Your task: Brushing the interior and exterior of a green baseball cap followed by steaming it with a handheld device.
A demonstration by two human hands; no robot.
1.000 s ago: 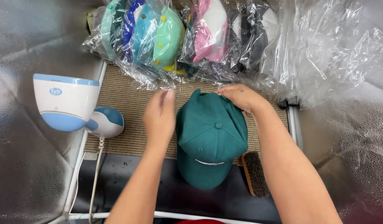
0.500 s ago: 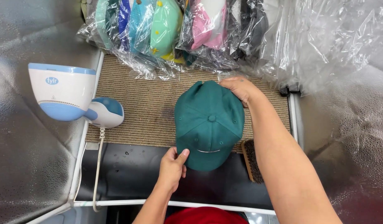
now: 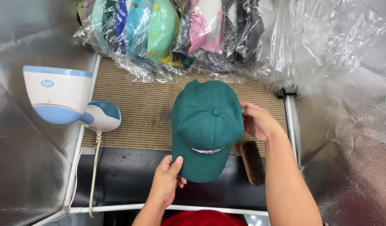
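Woven mat (image 3: 138, 104) lies bare leftward; both hands' fingers grip the green cap (image 3: 206, 127) edges.

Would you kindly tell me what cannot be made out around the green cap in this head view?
- Brush: its top end sits behind the green cap.
- Right hand: fingertips hidden behind the cap's side.
- Bagged caps: cut by the top edge, blurred by plastic glare.
- Red thing: cut by the bottom edge.
- Left hand: only the thumb shows on the brim.

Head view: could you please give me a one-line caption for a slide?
Left hand pinches the green cap's brim, right hand steadies its crown, above a tan mat beside a brush.
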